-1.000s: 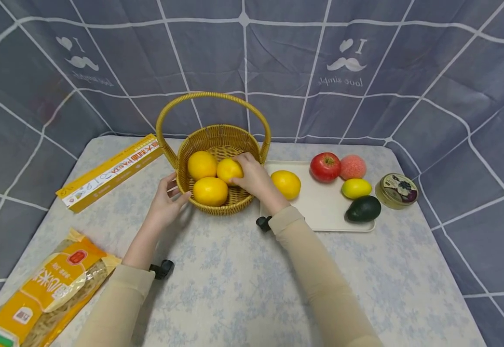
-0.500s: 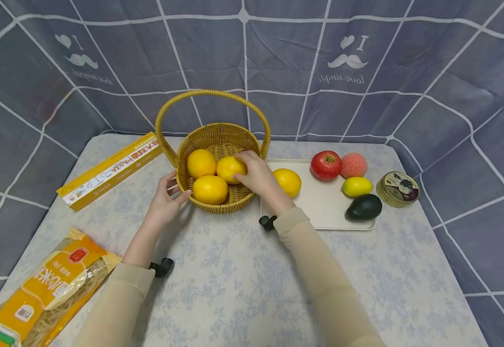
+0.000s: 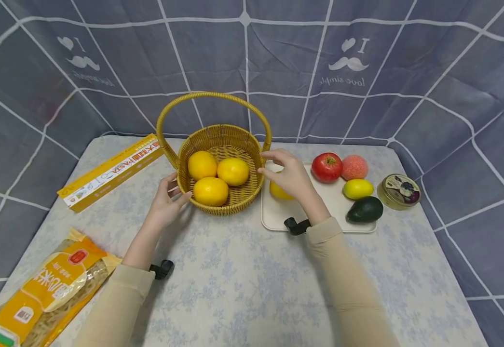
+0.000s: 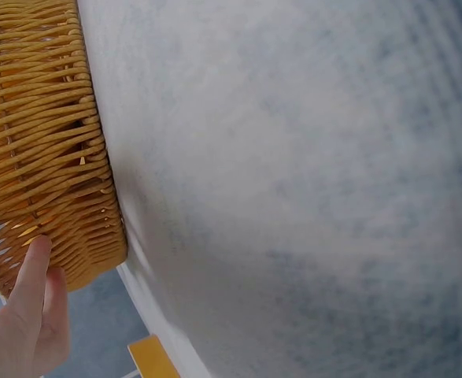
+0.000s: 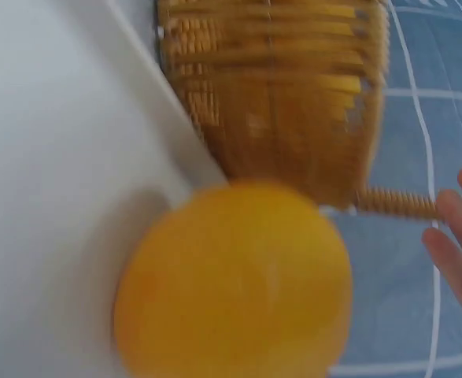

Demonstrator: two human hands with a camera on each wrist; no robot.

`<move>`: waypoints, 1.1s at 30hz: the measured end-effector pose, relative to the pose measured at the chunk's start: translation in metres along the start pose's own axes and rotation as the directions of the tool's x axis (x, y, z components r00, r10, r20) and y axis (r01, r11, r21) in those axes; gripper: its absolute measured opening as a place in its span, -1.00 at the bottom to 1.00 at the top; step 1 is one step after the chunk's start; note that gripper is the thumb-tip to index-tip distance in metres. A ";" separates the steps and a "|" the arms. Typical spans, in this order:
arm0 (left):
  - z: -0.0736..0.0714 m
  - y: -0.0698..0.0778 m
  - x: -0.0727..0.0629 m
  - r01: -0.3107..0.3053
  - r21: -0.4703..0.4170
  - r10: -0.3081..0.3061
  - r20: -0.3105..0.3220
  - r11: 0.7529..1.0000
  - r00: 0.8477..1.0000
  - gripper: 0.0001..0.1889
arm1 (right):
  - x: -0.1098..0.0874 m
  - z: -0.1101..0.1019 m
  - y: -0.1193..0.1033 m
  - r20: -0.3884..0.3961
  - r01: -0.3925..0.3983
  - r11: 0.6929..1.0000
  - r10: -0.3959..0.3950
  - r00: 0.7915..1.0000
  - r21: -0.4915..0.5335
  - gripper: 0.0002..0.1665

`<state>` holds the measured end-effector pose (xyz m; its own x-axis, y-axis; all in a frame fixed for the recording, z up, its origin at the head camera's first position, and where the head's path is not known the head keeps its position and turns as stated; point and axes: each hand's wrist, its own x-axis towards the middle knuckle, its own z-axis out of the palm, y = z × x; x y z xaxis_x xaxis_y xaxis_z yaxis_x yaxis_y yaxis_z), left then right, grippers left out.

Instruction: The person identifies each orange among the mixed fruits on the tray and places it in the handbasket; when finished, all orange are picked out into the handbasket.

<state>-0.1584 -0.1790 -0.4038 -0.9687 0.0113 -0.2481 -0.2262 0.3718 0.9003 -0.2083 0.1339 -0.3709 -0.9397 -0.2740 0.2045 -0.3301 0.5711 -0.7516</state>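
A woven basket (image 3: 221,207) with a tall arched handle holds three plump orange-yellow fruits; one fruit (image 3: 233,171) sits on the right among them. My left hand (image 3: 165,202) rests against the outside of the basket's left wall, fingers and thumb touching the weave in the left wrist view. Just right of the basket, my right hand (image 3: 292,176) hovers with fingers extended and nothing held. Beneath it, partly hidden, another orange-yellow fruit (image 5: 234,287) lies on the cream tray (image 3: 317,219).
The tray also bears a red pomegranate-like fruit (image 3: 327,167), a peach (image 3: 354,167), a small lemon (image 3: 358,189) and an avocado (image 3: 365,209). A round tin (image 3: 398,191) stands to its right. On the left lie a pasta box (image 3: 113,172) and a noodle bag (image 3: 47,289).
My right hand has let go of the right-hand fruit in the basket and moved out to the right, over the tray. My left hand has stayed at the basket.
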 end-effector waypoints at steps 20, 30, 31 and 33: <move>0.000 0.000 0.002 -0.003 0.008 0.003 -0.008 1.000 1.000 -0.19 | -0.030 -0.041 0.052 0.123 -0.221 0.974 0.226 0.966 -0.053 -0.20; -0.001 -0.005 -0.001 -0.023 0.003 0.023 0.002 1.000 1.000 -0.19 | -0.037 -0.034 0.064 0.160 -0.227 0.973 0.229 0.960 -0.031 -0.20; -0.001 -0.006 -0.002 -0.024 0.003 0.024 0.002 1.000 1.000 -0.19 | -0.038 -0.033 0.065 0.163 -0.227 0.973 0.230 0.959 -0.034 -0.20; 0.000 -0.007 -0.001 -0.024 -0.002 0.024 0.001 1.000 1.000 -0.19 | -0.039 -0.030 0.066 0.172 -0.230 0.972 0.234 0.957 -0.042 -0.20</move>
<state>-0.1555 -0.1820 -0.4095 -0.9737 0.0216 -0.2269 -0.2031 0.3692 0.9069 -0.1961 0.2060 -0.4098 -0.9612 -0.2614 -0.0876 -0.1084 0.6505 -0.7517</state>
